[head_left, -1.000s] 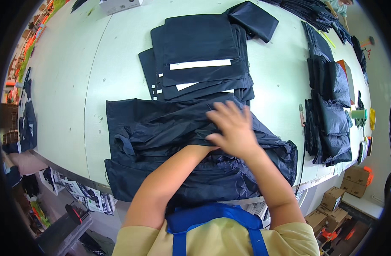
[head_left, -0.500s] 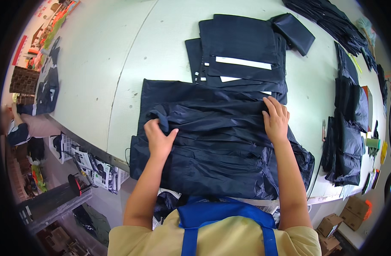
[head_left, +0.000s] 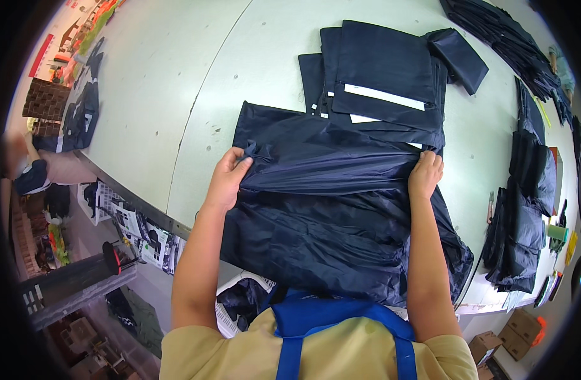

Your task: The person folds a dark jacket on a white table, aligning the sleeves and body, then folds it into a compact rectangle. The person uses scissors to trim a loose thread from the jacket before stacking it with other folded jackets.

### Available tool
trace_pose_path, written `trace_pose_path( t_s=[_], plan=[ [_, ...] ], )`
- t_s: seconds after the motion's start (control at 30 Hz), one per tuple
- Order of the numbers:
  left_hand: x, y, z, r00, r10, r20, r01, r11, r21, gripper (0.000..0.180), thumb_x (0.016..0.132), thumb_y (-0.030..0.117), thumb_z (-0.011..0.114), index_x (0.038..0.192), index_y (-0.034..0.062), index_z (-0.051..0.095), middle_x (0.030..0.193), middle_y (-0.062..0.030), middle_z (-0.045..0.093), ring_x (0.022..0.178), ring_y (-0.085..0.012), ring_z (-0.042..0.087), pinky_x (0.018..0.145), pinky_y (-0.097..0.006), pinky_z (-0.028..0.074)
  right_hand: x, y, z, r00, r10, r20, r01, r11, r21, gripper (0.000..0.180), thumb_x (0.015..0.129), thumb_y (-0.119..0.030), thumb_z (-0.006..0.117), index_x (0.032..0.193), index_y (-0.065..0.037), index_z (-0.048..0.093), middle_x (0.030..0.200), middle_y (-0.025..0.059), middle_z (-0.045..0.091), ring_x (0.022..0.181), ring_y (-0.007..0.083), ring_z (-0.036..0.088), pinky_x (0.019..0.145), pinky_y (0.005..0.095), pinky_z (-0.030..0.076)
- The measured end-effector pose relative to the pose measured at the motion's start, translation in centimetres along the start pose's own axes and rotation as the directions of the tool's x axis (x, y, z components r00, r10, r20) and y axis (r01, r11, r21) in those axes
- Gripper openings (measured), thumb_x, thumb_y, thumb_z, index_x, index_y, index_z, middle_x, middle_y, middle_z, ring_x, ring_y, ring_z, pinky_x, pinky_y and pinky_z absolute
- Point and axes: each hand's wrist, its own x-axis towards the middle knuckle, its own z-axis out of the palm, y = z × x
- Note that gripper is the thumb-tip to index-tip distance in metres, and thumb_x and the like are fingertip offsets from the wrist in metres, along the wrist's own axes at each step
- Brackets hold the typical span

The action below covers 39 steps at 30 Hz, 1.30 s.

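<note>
A wide piece of dark navy fabric (head_left: 328, 221), thin and slightly shiny, lies wrinkled across the table in front of me. My left hand (head_left: 226, 177) pinches a bunched bit of it at the left side. At the right side my right hand (head_left: 425, 174) has its fingers closed on the same fabric. Between the two hands a band of cloth is pulled fairly taut, with long creases running across. The lower part lies loose and crumpled toward the table's front edge. Just beyond, a stack of folded dark pieces (head_left: 385, 60) with white strips touches the fabric's far edge.
A folded dark bundle (head_left: 461, 60) sits beside the stack. Dark garments (head_left: 522, 209) are piled along the right, near small scissors (head_left: 491, 208). More dark cloth (head_left: 506, 44) lies at the far right. Another person (head_left: 34, 168) works at the far left. A white basket (head_left: 230, 316) stands below the table edge.
My left hand has closed on the fabric and moved farther from me. My right hand has gone from lying spread to gripping. The cloth between them is drawn straighter.
</note>
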Motion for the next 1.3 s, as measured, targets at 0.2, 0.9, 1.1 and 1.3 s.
trace_pose_path(
  t_s=[0.2,0.9,1.1,1.3],
  plan=[
    [1.9,1.8,-2.5,0.879,0.454,0.147,-0.282,0.246,0.927,0.011,0.088,0.010,0.064,0.095,0.0021,0.060,0.079,-0.0019,0.063,0.061,-0.0098,0.053,0.051,-0.027,0.040,0.1,-0.1,-0.1,0.999,-0.004,-0.039,0.006,0.999,0.046,0.014,0.096,-0.018,0.049,0.095,-0.005,0.055,0.095,0.0153,0.056,0.094,0.0357,0.053,0.082,0.0456,0.042],
    [1.2,1.7,-5.8,0.961,0.266,0.073,-0.215,0.553,0.805,0.013,0.089,0.013,0.061,0.097,0.0034,0.063,0.085,-0.0135,0.066,0.074,-0.0257,0.063,0.067,-0.032,0.049,0.0,0.3,0.4,0.998,-0.037,-0.049,0.039,0.998,0.044,0.014,0.096,-0.018,0.049,0.095,-0.006,0.055,0.095,0.0128,0.055,0.092,0.0341,0.052,0.082,0.0441,0.042],
    [2.9,4.9,0.1,0.970,0.240,-0.028,-0.176,0.781,0.600,0.037,0.087,0.016,0.063,0.122,0.0067,0.060,0.114,-0.0115,0.065,0.099,-0.0221,0.063,0.084,-0.034,0.049,-0.1,0.7,0.6,0.998,-0.032,-0.049,0.034,0.998,0.043,0.014,0.096,-0.018,0.049,0.095,-0.005,0.056,0.094,0.0131,0.055,0.092,0.0342,0.052,0.082,0.0441,0.041],
    [7.4,3.9,1.3,0.977,0.211,0.035,-0.113,0.374,0.921,0.016,0.089,0.021,0.062,0.098,0.0094,0.067,0.085,-0.0117,0.069,0.079,-0.0283,0.066,0.071,-0.035,0.051,0.2,0.5,0.3,0.997,-0.059,-0.051,0.062,0.997,0.054,0.015,0.097,-0.019,0.049,0.096,-0.006,0.056,0.095,0.0128,0.055,0.093,0.0338,0.052,0.083,0.0445,0.041]
  ],
)
